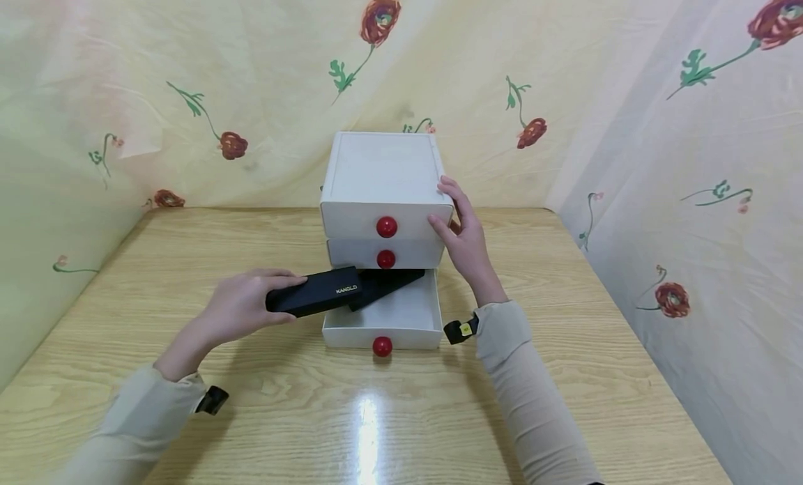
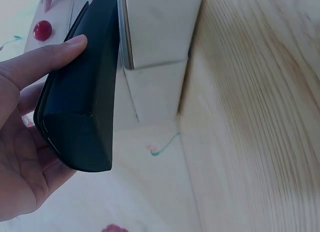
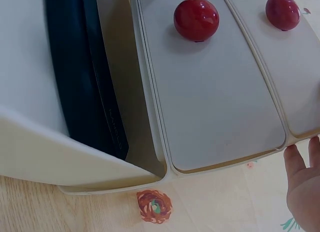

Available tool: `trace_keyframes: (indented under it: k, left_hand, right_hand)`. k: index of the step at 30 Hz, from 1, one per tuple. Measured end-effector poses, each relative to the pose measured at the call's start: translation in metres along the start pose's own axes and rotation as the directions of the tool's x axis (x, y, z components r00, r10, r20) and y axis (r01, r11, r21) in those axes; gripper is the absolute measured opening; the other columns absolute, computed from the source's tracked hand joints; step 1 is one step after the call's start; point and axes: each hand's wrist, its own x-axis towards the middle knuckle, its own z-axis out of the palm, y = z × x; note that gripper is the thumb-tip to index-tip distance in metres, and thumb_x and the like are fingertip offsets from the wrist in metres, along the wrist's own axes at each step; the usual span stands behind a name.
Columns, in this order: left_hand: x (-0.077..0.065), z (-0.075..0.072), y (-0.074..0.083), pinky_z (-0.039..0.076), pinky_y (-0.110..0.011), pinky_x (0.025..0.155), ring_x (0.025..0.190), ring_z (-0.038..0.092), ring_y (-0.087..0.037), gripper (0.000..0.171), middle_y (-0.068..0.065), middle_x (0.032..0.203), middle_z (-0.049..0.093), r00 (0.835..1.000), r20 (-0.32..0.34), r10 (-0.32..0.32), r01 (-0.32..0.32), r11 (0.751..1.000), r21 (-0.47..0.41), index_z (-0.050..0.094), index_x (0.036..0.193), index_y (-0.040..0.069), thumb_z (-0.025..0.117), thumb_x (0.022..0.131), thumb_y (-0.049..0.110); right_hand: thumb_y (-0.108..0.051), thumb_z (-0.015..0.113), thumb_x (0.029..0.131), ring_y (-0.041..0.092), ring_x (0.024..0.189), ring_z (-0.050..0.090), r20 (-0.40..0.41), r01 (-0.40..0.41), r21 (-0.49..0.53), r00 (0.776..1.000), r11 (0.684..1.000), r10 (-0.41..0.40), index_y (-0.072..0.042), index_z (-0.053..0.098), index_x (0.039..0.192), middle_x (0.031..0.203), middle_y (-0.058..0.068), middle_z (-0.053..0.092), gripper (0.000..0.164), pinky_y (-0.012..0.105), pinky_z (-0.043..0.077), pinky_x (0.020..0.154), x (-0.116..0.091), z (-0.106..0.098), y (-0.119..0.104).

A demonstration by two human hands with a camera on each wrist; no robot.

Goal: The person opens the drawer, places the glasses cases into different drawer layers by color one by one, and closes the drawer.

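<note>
My left hand [image 1: 241,305] grips a black glasses case [image 1: 316,292] with gold lettering, thumb on one face and fingers on the other. The case's end overlaps the pulled-out bottom drawer [image 1: 433,304] in the head view. Inside that drawer lies a second black case [image 3: 80,67], set at a slant and partly hidden. My right hand [image 1: 465,244] rests against the right front corner of the white drawer cabinet [image 1: 389,168], its thumb at the front. In the right wrist view, its fingertips touch the cabinet's side.
Red round knobs mark the upper drawer [image 1: 351,220], the middle drawer [image 1: 348,251] and the bottom one; the upper two are closed. The cabinet stands on a wood-grain table [image 1: 263,401]. Flower-printed cloth [image 1: 282,74] hangs behind and at both sides.
</note>
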Motion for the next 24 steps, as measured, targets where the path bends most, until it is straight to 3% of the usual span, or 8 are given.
trace_keyframes:
  k: [15, 22, 24]
  left_hand:
    - [0.032, 0.013, 0.024, 0.054, -0.036, 0.069, 0.114, 0.064, -0.031, 0.059, -0.010, 0.127, 0.066, 0.998, 0.027, 0.053, -0.053, 0.999, -0.011, 0.065, 0.128, 0.018, 0.084, 0.074, 0.032]
    - [0.042, 0.020, 0.034, 0.053, -0.030, 0.066, 0.116, 0.062, -0.031, 0.060, -0.011, 0.129, 0.064, 0.996, 0.046, 0.078, -0.076, 0.997, -0.033, 0.065, 0.129, 0.019, 0.083, 0.074, 0.034]
    - [0.045, 0.022, 0.036, 0.053, -0.031, 0.067, 0.116, 0.063, -0.030, 0.060, -0.011, 0.128, 0.065, 0.995, 0.045, 0.088, -0.086, 0.996, -0.036, 0.065, 0.128, 0.020, 0.084, 0.073, 0.034]
  right_hand:
    - [-0.016, 0.058, 0.098, 0.022, 0.149, 0.022, -0.003, -0.009, -0.006, 1.000, 1.000, 0.009, -0.009, 0.039, 0.145, 0.159, 0.001, 0.028, 0.051, 0.057, 0.030, 0.115, 0.001, -0.001, 0.002]
    - [-0.025, 0.060, 0.097, 0.012, 0.148, 0.023, -0.018, 0.017, -0.012, 1.000, 1.000, -0.017, -0.022, 0.041, 0.145, 0.157, -0.013, 0.029, 0.052, 0.056, 0.032, 0.114, 0.012, -0.001, 0.033]
    - [-0.023, 0.060, 0.097, 0.014, 0.149, 0.023, -0.016, 0.002, -0.010, 1.000, 1.000, -0.002, -0.020, 0.040, 0.145, 0.158, -0.011, 0.028, 0.052, 0.056, 0.031, 0.115, 0.012, -0.001, 0.031]
